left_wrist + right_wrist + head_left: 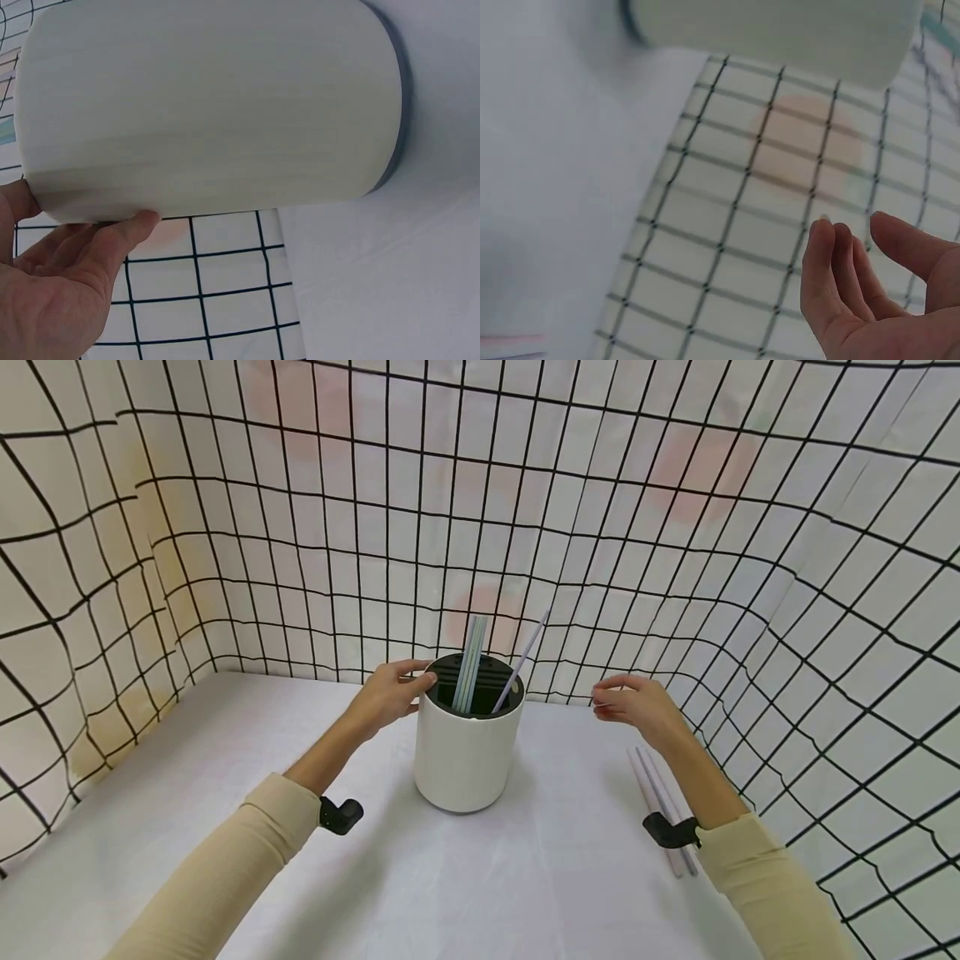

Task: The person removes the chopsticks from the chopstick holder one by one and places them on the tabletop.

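A white cylindrical holder (465, 760) with a black divided insert (491, 670) stands upright on the white tabletop. Several thin pale blue-green sticks (470, 668) lean together inside it, and a lilac one (522, 658) slants out to the right. My left hand (390, 693) grips the holder's upper left edge, thumb on the rim; in the left wrist view its fingers (127, 236) lie against the outer wall. To the right of the holder, my right hand (637, 706) hovers with loosely bent fingers. Thumb and fingertips are apart with nothing between them in the right wrist view.
Several pale pink and lilac sticks (654, 783) lie on the tabletop under the right forearm. Black wire grid (405, 535) rises behind and along both sides, backed by white cloth. Each wrist carries a small black camera (342, 816).
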The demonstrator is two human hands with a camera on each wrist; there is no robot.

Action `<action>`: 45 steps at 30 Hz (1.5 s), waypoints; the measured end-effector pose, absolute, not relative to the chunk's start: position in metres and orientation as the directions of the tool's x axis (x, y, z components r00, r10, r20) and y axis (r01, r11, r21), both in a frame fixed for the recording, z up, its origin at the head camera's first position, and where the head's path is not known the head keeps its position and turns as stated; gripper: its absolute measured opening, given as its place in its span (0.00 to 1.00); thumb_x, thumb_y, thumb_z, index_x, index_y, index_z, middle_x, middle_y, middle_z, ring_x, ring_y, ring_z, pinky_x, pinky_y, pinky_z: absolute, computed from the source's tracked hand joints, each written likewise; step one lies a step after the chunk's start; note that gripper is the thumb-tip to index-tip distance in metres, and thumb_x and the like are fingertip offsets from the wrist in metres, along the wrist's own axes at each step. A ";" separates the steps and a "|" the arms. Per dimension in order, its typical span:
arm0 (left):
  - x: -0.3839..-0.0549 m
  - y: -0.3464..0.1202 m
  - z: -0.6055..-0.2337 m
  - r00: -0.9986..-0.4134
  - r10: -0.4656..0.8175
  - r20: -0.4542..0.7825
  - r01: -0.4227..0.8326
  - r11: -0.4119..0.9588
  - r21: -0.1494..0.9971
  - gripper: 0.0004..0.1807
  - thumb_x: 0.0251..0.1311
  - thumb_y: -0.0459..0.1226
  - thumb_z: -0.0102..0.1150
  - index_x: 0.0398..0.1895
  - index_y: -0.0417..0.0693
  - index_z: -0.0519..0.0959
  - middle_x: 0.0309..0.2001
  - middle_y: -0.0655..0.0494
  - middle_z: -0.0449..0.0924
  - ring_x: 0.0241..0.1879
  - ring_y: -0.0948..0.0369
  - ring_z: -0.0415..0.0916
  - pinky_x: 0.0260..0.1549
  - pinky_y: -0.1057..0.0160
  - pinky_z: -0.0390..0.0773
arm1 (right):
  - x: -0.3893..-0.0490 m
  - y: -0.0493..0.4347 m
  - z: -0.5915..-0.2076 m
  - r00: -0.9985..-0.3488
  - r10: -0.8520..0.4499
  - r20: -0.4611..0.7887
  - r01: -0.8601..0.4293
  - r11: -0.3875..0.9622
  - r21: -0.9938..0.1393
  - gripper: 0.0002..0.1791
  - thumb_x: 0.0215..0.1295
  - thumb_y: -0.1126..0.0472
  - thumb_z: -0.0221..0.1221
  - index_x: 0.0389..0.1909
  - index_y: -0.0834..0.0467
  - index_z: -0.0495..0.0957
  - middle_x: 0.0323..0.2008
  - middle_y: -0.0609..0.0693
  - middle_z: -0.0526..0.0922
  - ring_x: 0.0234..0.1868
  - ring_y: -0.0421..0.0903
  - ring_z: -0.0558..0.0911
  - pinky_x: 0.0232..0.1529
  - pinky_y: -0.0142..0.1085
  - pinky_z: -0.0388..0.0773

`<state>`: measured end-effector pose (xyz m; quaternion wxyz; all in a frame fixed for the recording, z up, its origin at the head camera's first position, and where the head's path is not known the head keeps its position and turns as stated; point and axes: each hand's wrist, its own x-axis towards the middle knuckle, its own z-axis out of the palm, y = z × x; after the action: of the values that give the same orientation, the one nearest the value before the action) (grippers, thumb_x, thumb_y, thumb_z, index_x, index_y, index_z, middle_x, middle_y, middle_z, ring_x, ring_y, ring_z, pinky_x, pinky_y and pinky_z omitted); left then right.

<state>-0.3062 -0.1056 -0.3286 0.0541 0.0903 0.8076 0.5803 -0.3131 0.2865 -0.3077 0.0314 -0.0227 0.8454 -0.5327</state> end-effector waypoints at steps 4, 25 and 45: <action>-0.306 -0.106 -0.327 -0.978 0.207 0.019 0.085 0.314 0.946 0.30 0.76 0.46 0.53 0.76 0.48 0.65 0.71 0.44 0.71 0.70 0.49 0.71 0.63 0.51 0.79 | -0.309 0.254 -0.284 -0.995 -0.103 -0.005 -0.036 0.383 -0.923 0.23 0.72 0.56 0.63 0.59 0.67 0.75 0.47 0.54 0.84 0.44 0.43 0.89 0.55 0.36 0.86; -0.307 -0.106 -0.330 -0.978 0.208 0.017 0.084 0.321 0.943 0.30 0.76 0.46 0.53 0.76 0.48 0.65 0.71 0.44 0.71 0.70 0.49 0.70 0.64 0.51 0.79 | -0.307 0.178 -0.279 -0.982 -0.186 0.024 -0.071 0.251 -0.965 0.21 0.70 0.62 0.64 0.59 0.66 0.74 0.52 0.59 0.84 0.47 0.47 0.88 0.60 0.38 0.83; -0.306 -0.105 -0.329 -0.979 0.204 0.017 0.079 0.303 0.950 0.29 0.76 0.46 0.54 0.76 0.48 0.65 0.70 0.44 0.72 0.70 0.49 0.71 0.64 0.50 0.79 | -0.305 0.167 -0.279 -0.991 -0.116 0.071 -0.096 0.229 -0.969 0.16 0.70 0.64 0.64 0.53 0.68 0.77 0.47 0.62 0.86 0.40 0.48 0.89 0.55 0.43 0.87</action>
<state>-0.3057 -0.1052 -0.3292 0.0535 0.0879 0.8053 0.5839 -0.3053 0.1665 -0.2788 0.0081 -0.0678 0.7837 -0.6174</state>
